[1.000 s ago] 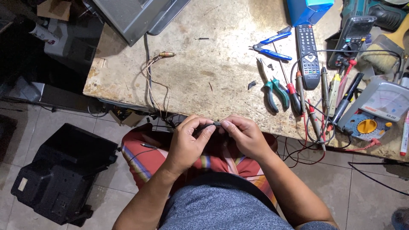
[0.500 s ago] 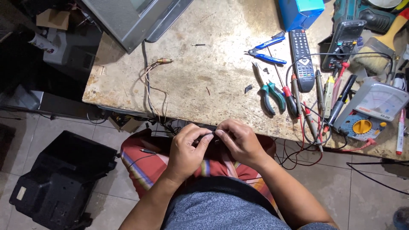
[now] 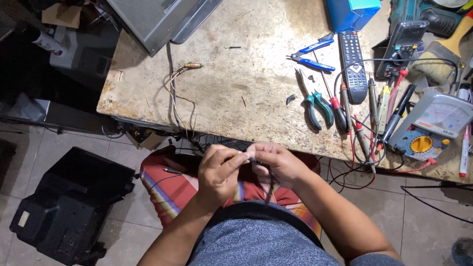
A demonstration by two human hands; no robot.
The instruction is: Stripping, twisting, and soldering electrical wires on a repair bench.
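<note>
Dark thin wire (image 3: 268, 180) is pinched between both hands just below the desk edge (image 3: 236, 134), over the person's lap; a length of it drops from the right hand toward 6 o'clock across the striped cloth (image 3: 172, 189).

Risks, as judged from this frame:
- The wire end sits between the fingertips and is barely visible. A slip or an over-hard twist could snap fine strands or pull the end free.
- More leads hang off the desk edge at 11 o'clock of the hands. The thin cable (image 3: 180, 98) with a brass plug runs down there, and a tug on the held wire could drag it.
- Red leads (image 3: 354, 172) loop at 3 o'clock of the right hand. A forearm moving outward could snag them and pull the analogue multimeter (image 3: 436, 123) toward the edge.

Hand pose:
- Left hand (image 3: 219, 172): back of hand up, fingers curled in, thumb and forefinger closed on the wire at its 2 o'clock side.
- Right hand (image 3: 278, 165): fingers bent toward the left hand, grasping the same wire; fingertips of both hands touch.
- Both forearms converge from 6 o'clock.

Surroundings: green-handled pliers (image 3: 315, 106) and a red-handled screwdriver (image 3: 335, 101) lie at 1 o'clock on the desk, with blue cutters (image 3: 310, 56) and a remote control (image 3: 353, 64) beyond. A black casing (image 3: 69, 207) lies on the floor at 9 o'clock.
</note>
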